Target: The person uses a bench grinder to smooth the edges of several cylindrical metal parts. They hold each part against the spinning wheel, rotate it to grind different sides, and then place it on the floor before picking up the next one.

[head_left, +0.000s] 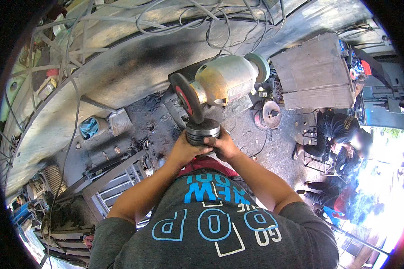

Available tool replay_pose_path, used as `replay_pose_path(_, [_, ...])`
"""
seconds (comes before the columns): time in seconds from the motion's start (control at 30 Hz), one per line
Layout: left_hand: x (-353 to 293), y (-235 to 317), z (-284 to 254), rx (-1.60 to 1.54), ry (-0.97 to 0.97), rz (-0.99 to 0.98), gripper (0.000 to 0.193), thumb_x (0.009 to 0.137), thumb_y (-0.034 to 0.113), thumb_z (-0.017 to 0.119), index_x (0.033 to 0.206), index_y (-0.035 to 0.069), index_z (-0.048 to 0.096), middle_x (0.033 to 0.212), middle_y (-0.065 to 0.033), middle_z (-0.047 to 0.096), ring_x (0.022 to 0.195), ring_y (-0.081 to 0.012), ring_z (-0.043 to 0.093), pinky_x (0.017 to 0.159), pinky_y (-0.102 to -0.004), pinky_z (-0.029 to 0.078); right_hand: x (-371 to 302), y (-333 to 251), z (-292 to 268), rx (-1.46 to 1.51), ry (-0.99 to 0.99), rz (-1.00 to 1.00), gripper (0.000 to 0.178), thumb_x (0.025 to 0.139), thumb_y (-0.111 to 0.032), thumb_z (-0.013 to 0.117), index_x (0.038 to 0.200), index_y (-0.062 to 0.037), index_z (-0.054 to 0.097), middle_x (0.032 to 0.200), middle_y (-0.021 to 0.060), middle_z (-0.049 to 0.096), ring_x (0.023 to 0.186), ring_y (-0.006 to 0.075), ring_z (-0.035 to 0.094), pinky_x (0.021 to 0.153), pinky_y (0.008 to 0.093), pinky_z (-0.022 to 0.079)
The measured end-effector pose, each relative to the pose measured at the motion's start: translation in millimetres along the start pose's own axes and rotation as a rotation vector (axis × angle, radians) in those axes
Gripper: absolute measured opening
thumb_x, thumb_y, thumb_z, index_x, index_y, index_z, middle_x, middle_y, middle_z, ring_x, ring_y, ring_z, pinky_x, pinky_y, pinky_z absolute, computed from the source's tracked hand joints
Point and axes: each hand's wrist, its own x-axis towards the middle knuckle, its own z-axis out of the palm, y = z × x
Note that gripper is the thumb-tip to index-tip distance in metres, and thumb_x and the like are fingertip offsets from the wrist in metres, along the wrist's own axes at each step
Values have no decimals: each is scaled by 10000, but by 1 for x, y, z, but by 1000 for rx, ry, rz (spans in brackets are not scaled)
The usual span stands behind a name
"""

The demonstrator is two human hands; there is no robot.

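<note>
Between my two hands is a metal piston point(203, 130), a short cylinder with grooves around its side and a flat, dark top. My left hand point(184, 147) wraps around its left side, and my right hand point(223, 144) grips the right side with the thumb across the front. The piston's far edge meets, or nearly meets, the dark round wheel point(188, 96) with a red centre on a bench grinder point(222, 80). Contact itself is hard to make out. At the grinder's other end sits a pale green grinding wheel point(258, 67).
A brown cardboard sheet point(314, 74) stands right of the grinder, near a cable reel point(270, 115). Loose cables point(211, 20) hang over the metal panel beyond. To the left lie a container with blue cloth point(90, 128) and a metal frame point(121, 184). People point(339, 134) sit at the right.
</note>
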Motion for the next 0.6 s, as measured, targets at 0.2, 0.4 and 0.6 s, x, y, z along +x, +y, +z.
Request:
replay_pose_path(0.2, [-13,7,2,116,28,108,848,575,147,936,1260,-21,466,1181,-135,626,1050,-214,623,916,-350,518,-11,-5,8,-40,-45,-42,879,666,-289,894,1326,66,436,1241,152,608,1136,232,582,1009,372,447])
replay_pose_path(0.4, [-25,2,-16,-130,75,-44,893,546,178,948,1266,-20,459,1177,-150,634,1038,-237,637,900,-372,523,4,3,26,-41,-87,19,812,678,-311,889,1301,31,496,1205,130,645,1107,220,605,1000,362,458])
replay_pose_path(0.6, [-22,-13,-30,103,175,67,885,540,223,948,1247,-34,484,1146,-169,651,1029,-246,647,889,-370,524,9,8,36,30,-135,-11,761,694,-295,883,1284,24,523,1199,122,650,1109,226,605,1007,370,451])
